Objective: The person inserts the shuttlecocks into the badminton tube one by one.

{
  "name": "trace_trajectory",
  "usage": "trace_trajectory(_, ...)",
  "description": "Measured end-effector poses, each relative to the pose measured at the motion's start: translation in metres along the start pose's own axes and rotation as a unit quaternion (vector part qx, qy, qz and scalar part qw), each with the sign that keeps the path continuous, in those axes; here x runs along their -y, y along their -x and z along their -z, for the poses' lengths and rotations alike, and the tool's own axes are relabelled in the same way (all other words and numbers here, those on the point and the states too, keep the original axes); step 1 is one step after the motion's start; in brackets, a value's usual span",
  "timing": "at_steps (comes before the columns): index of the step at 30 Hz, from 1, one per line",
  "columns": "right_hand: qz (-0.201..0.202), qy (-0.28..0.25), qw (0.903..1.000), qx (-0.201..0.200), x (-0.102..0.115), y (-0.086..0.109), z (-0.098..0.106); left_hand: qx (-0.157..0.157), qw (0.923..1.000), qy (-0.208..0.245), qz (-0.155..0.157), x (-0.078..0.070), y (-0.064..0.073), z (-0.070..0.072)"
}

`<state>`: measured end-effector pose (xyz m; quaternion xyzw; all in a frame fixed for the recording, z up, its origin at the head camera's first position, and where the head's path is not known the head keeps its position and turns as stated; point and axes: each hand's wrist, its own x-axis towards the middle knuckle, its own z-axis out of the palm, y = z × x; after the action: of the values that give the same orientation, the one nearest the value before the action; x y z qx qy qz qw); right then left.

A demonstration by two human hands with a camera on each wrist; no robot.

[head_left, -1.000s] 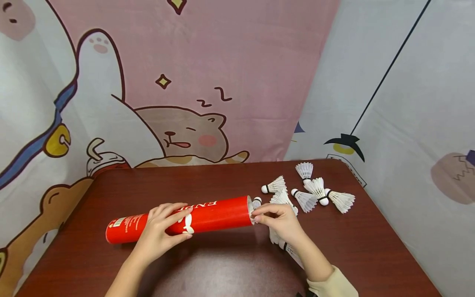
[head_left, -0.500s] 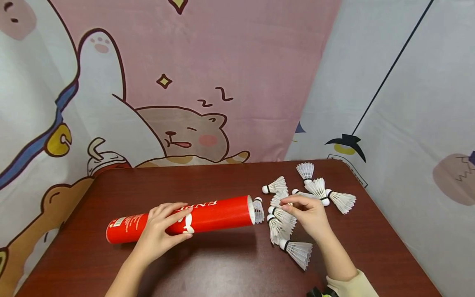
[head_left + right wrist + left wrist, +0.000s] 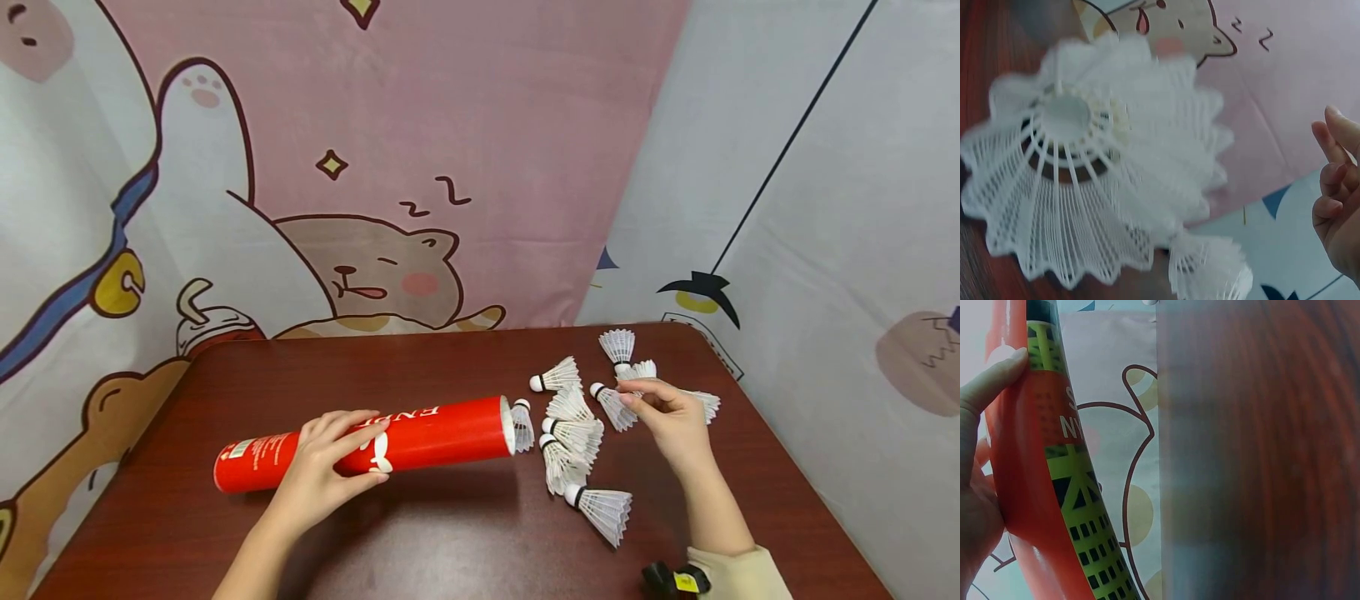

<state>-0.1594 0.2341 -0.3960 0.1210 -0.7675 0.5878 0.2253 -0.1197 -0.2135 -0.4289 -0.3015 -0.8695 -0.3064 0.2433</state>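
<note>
Tube (image 3: 457, 433) left, shuttlecocks (image 3: 602, 510) right, table (image 3: 435, 542) beneath

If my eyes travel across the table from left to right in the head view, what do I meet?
Barcode end of the red tube, left grip, tube's open end, shuttlecock near it, overlapping shuttlecocks, right grip.

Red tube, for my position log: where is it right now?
In the head view, the red tube is left of centre, held by the left hand over the brown table, its open right end just left of a shuttlecock.
</note>
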Motion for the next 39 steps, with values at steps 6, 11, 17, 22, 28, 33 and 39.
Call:
trace_trajectory(6,-0.004,0.020,0.9998,-0.009,-0.016,-0.002,0.011,0.000,1.0000,0.000,0.001,0.000,0.000,0.000)
trace_trajectory(11,-0.022,0.043,0.9987,-0.012,-0.029,-0.001,0.018,-0.001,1.0000,0.001,0.000,0.000,0.001,0.000)
trace_trajectory(17,-0.053,0.054,0.9971,-0.006,-0.045,0.000,0.023,-0.001,1.0000,0.001,-0.002,0.000,0.001,0.000)
trace_trajectory(22,-0.048,0.052,0.9975,-0.002,-0.059,0.000,0.024,-0.002,1.0000,0.001,-0.001,0.000,0.002,0.000)
trace_trajectory(28,-0.047,0.072,0.9963,0.004,-0.074,0.000,0.025,-0.001,1.0000,0.003,-0.001,0.000,0.002,-0.001)
trace_trajectory(33,-0.037,0.092,0.9950,0.006,-0.081,-0.002,0.025,-0.002,1.0000,0.003,-0.005,0.001,0.001,0.000)
trace_trajectory(39,-0.026,0.102,0.9944,0.007,-0.085,-0.003,0.024,-0.003,1.0000,0.001,-0.008,0.001,0.001,0.000)
